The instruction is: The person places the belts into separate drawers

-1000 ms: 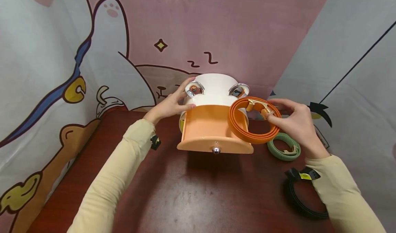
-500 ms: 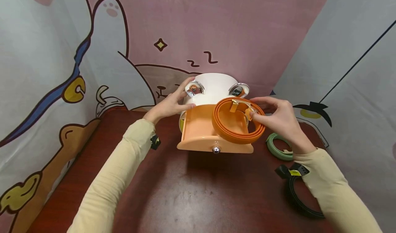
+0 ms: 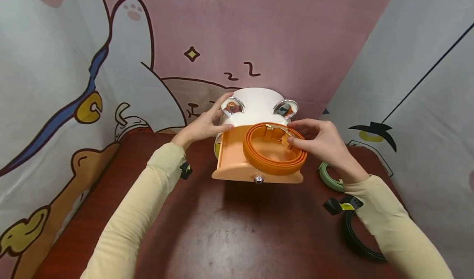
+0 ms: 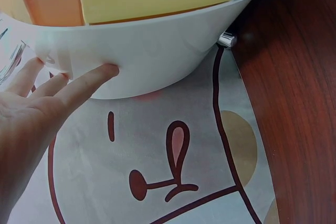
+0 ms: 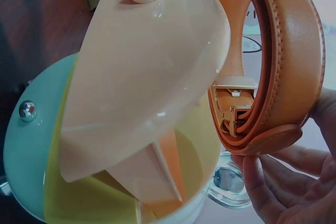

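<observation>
A rolled orange belt (image 3: 274,168) with a gold buckle hangs over the pulled-out orange drawer (image 3: 233,147), pinched between the thumb and fingers of my right hand (image 3: 322,141). In the right wrist view the belt (image 5: 299,51) stands beside the drawer's curved front, its coils and buckle facing the drawer. The white storage box (image 3: 259,100) carries two chrome rings on top. My left hand (image 3: 201,126) rests on the box's left upper side, thumb by the drawer opening. In the left wrist view its fingers (image 4: 89,85) lie nearly straight against the white shell.
A green rolled belt (image 3: 329,178) lies right of the box, partly hidden by my right wrist. Nearer sits a black rolled belt (image 3: 357,242), partly under the right sleeve. Yellow (image 5: 94,198) and green (image 5: 42,145) drawers show in the box. A printed cloth (image 3: 296,32) hangs behind.
My right hand has carried the orange belt leftward, from the drawer's right edge to over the drawer. The left hand, box and drawer stay put.
</observation>
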### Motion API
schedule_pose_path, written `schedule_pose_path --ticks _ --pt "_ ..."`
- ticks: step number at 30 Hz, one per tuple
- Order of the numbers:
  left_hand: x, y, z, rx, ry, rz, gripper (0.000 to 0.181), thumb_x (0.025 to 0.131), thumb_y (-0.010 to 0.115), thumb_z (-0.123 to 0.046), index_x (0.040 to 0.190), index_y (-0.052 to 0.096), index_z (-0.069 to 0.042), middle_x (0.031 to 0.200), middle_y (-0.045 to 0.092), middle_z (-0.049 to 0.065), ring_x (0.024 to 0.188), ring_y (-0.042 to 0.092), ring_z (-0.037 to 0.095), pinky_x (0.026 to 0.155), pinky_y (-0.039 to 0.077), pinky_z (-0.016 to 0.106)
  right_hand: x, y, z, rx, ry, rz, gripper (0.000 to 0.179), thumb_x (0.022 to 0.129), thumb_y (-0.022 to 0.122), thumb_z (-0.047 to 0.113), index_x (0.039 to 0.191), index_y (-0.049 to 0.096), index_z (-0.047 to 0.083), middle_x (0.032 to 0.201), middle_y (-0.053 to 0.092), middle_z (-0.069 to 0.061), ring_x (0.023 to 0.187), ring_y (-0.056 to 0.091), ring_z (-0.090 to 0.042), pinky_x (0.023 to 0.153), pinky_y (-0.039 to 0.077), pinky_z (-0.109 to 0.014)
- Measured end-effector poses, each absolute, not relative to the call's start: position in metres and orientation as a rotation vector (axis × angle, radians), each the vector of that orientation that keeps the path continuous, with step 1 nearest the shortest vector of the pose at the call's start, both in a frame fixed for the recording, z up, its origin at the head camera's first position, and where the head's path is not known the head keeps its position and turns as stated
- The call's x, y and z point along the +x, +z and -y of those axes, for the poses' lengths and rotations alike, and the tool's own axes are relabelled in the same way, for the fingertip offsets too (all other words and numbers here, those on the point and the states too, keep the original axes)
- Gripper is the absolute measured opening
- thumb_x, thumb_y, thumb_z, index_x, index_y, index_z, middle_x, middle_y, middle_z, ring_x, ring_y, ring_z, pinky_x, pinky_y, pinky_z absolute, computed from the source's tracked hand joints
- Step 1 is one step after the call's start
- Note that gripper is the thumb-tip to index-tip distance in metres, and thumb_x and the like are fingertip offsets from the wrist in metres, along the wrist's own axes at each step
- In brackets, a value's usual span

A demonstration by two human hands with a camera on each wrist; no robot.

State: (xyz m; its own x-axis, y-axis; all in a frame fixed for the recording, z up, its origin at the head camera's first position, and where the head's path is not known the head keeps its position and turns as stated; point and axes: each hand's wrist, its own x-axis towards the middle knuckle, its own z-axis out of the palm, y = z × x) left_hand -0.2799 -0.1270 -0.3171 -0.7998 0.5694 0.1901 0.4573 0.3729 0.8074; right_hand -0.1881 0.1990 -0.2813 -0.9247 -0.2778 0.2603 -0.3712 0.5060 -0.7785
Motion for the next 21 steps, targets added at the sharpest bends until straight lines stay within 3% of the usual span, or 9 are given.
schedule_pose_path --ticks 7,21 --pt "-0.261 -0.297 0.124 0.972 1.425 -2.457 0.086 0.094 0.065 -0.013 0.156 0.006 -0.020 0.144 0.042 0.024 0.134 0.037 0.036 0.103 0.033 0.059 -0.193 -0.287 -0.195 0.529 1.424 2.704 0.037 0.084 0.076 0.019 0.116 0.068 0.002 0.101 0.069 -0.015 0.082 0.067 -0.016 0.069 0.053 -0.023" --pt "-0.258 -0.294 0.123 0.928 1.403 -2.481 0.087 0.093 0.066 -0.016 0.156 0.007 -0.023 0.148 0.039 0.019 0.136 0.035 0.034 0.103 0.032 0.058 -0.203 -0.293 -0.191 0.333 1.493 2.750 0.037 0.084 0.076 0.023 0.110 0.065 -0.001 0.099 0.067 -0.015 0.081 0.063 -0.017 0.068 0.052 -0.022"
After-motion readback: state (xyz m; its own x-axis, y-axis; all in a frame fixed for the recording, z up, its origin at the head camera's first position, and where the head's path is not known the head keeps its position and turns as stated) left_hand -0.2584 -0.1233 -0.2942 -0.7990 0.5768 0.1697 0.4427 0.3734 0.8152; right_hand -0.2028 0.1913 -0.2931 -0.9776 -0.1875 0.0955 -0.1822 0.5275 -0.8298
